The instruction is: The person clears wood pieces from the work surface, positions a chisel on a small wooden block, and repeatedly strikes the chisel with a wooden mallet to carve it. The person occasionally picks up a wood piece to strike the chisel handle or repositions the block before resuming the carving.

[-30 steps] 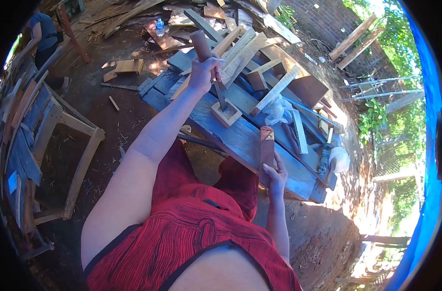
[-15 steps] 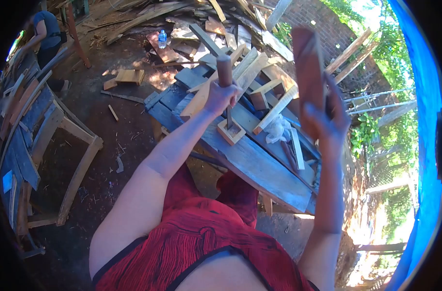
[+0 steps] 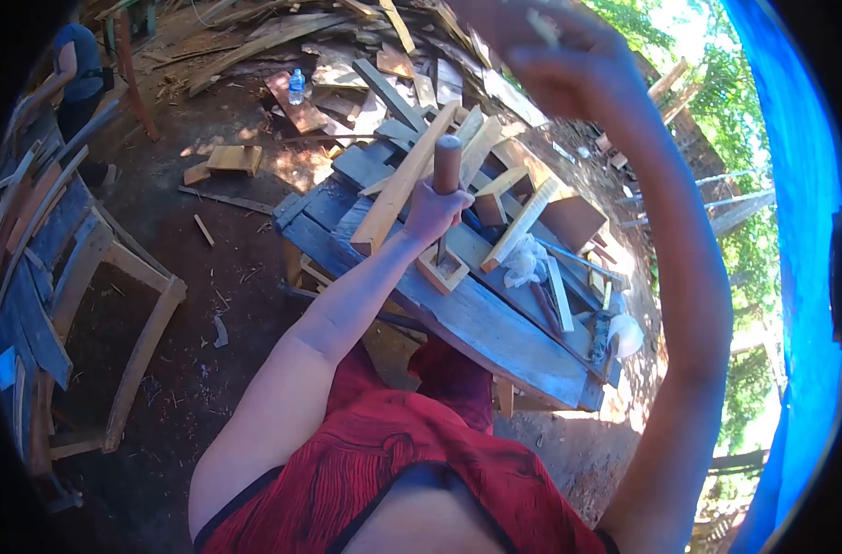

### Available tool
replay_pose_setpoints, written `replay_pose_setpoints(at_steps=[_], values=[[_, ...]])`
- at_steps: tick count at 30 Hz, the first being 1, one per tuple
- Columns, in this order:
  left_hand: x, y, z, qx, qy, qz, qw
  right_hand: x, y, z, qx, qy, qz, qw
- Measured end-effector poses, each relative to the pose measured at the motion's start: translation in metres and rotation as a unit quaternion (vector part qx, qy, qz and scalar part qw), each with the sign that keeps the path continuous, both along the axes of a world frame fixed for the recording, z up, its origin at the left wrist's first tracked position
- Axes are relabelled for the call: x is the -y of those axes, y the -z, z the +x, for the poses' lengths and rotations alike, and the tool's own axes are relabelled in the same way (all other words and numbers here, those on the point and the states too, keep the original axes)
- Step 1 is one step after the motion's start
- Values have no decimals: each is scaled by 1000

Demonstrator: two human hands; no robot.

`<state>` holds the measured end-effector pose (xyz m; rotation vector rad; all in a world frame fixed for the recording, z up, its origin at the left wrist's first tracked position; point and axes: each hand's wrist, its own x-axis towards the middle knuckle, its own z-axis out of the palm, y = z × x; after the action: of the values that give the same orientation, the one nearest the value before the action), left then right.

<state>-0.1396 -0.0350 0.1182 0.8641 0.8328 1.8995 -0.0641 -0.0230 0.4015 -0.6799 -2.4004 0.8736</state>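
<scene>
My left hand (image 3: 432, 212) is wrapped round the thick wooden handle of a chisel (image 3: 447, 166), held upright. The chisel's blade goes down to a small pale wooden block with a square hollow (image 3: 456, 277), which lies on the workbench (image 3: 476, 323). My right hand (image 3: 569, 69) is raised high near the top edge, its fingers bent round a dark wooden block (image 3: 499, 20). That block is blurred and partly cut off by the frame.
Timber offcuts (image 3: 407, 180), a plastic bag (image 3: 526, 260) and wood strips crowd the bench. A wooden frame with planks (image 3: 144, 268) stands left. A person (image 3: 79, 69) works at far left. A water bottle (image 3: 296, 88) stands near scrap wood. A blue tarp (image 3: 790, 231) hangs right.
My right hand has swung up and to the left with the dark wooden block. My left hand keeps hold of the chisel over the hollowed block, and the view has shifted slightly.
</scene>
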Motion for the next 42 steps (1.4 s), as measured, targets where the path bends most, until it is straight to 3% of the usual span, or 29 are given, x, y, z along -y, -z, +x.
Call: replay_pose_setpoints(at_steps=[2,4,5,6,8,10,11,12,14,16,17,18,20,22,23,24,25,28,29,32,35,36,38,40,42], values=[[2,-2,-1,2,4,-5,1000,20,8,1,-30,-7,42,999],[3,-3,-1,-13,-3,-6,1000,24,29,2,144,2,59,988],[2,-1,-1,-10,3,-3,1000,22,39,-7,333,55,172,925],[2,0,-1,-12,8,-7,1000,13,63,4,299,-13,338,892],[-2,0,1,-25,0,-14,1000,20,31,-16,358,28,199,912],[1,-2,2,-31,2,-18,999,27,16,-24,254,13,154,955],[1,-2,2,-38,1,-14,999,36,2,-22,120,-48,49,990],[1,-1,2,-46,-1,-10,999,43,-6,-19,-20,-107,-56,992],[2,1,3,-42,6,-12,999,36,12,-22,-133,-112,9,985],[3,-1,1,-40,8,-10,999,-10,47,-7,71,23,88,993],[3,-2,1,-39,12,-11,999,46,25,-20,311,64,139,938],[4,-3,2,-39,19,-13,999,-5,63,-3,285,-5,320,903],[2,-4,6,-41,18,-8,999,-2,35,-13,373,67,217,900],[2,-2,11,-39,20,-9,999,-40,34,-3,190,-9,149,970],[1,-2,11,-50,18,-4,999,14,10,-11,92,64,-18,994],[1,-2,11,-62,14,3,998,9,8,-6,-24,-62,-50,997],[2,-1,12,-62,14,1,998,12,12,-4,-24,-62,-51,996],[4,-3,9,-54,12,-4,998,23,32,4,246,78,57,964],[3,-3,9,-59,13,-5,998,15,52,9,277,8,156,948],[2,-5,13,-77,18,-2,997,7,43,3,242,27,193,950],[1,-3,17,-81,16,1,997,42,2,4,54,32,-2,998],[1,-3,17,-82,13,6,997,41,6,2,54,32,-3,998],[4,-5,15,-74,26,4,997,37,15,-5,95,142,197,965],[5,-7,12,-67,40,4,997,27,28,2,336,65,128,931],[3,-7,12,-85,41,-10,996,-27,75,24,237,45,215,946]])
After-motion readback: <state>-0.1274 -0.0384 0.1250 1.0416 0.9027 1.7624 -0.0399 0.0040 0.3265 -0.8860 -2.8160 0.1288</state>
